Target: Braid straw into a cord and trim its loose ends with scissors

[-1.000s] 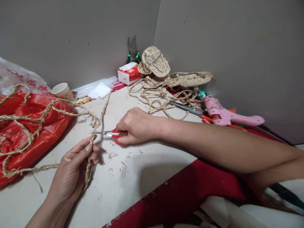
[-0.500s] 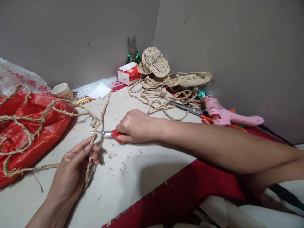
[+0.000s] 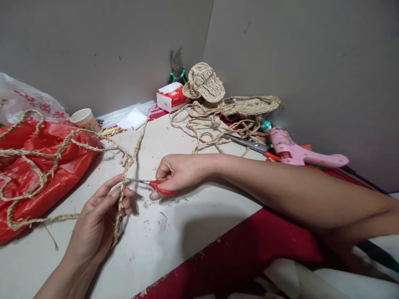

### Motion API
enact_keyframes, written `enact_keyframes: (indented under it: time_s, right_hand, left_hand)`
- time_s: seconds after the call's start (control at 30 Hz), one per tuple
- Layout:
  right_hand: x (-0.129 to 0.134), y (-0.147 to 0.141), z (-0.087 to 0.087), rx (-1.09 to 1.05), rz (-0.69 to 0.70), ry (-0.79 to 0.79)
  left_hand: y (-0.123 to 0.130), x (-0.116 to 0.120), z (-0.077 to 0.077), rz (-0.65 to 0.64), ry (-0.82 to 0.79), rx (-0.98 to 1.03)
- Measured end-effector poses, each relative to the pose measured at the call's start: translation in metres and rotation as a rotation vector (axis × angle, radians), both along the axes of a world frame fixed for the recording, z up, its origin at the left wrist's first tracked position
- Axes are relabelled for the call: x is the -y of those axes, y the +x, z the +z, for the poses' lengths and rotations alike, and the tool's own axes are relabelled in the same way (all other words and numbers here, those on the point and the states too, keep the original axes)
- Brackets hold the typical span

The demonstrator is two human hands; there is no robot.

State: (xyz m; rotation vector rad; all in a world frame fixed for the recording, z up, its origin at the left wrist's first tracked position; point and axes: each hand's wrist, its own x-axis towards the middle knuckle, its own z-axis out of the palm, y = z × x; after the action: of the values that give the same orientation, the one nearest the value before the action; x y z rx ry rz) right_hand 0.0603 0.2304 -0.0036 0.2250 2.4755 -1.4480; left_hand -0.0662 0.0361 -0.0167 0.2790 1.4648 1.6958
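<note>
A braided straw rope (image 3: 119, 207) is pinched between the thumb and fingers of my left hand (image 3: 101, 207), its lower end hanging past the palm. Above the fingers the rope runs up across the white tabletop and joins strands leading left. My right hand (image 3: 173, 174) grips small red-handled scissors (image 3: 162, 189), whose blades point left. The blade tips meet the rope just above my left fingertips; whether they pass behind it is too small to tell.
On the left lies a red plastic bag (image 3: 71, 166) with rope over it, near a paper cup (image 3: 84, 119). Behind are a tissue pack (image 3: 170, 99), pruning shears (image 3: 177, 70), woven straw pieces (image 3: 207, 83) and coiled rope (image 3: 252, 106). At right rest larger scissors (image 3: 254, 145) and a pink glue gun (image 3: 293, 149).
My right hand has moved slightly down with the scissors, and its grip on the handles has turned. The blades now reach less far across the rope. My left hand keeps its hold.
</note>
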Motion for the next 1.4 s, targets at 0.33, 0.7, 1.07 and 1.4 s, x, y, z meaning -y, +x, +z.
enact_keyframes:
  time_s: [0.33, 0.7, 1.07, 1.4]
  right_hand:
    - [0.001, -0.003, -0.006, -0.173, -0.16, -0.047]
    - [-0.011, 0.0, 0.001, -0.097, -0.056, 0.01]
    - [-0.005, 0.006, 0.015, -0.214, -0.017, 0.363]
    - [0.012, 0.005, 0.006, -0.317, 0.073, 0.895]
  left_hand:
    - [-0.003, 0.001, -0.002, -0.055, -0.052, -0.046]
    - [-0.002, -0.001, -0.003, 0.085, -0.045, -0.022]
    - [0.006, 0.0, 0.002, 0.231, -0.101, -0.105]
    - [0.009, 0.0, -0.001, 0.214, -0.103, -0.174]
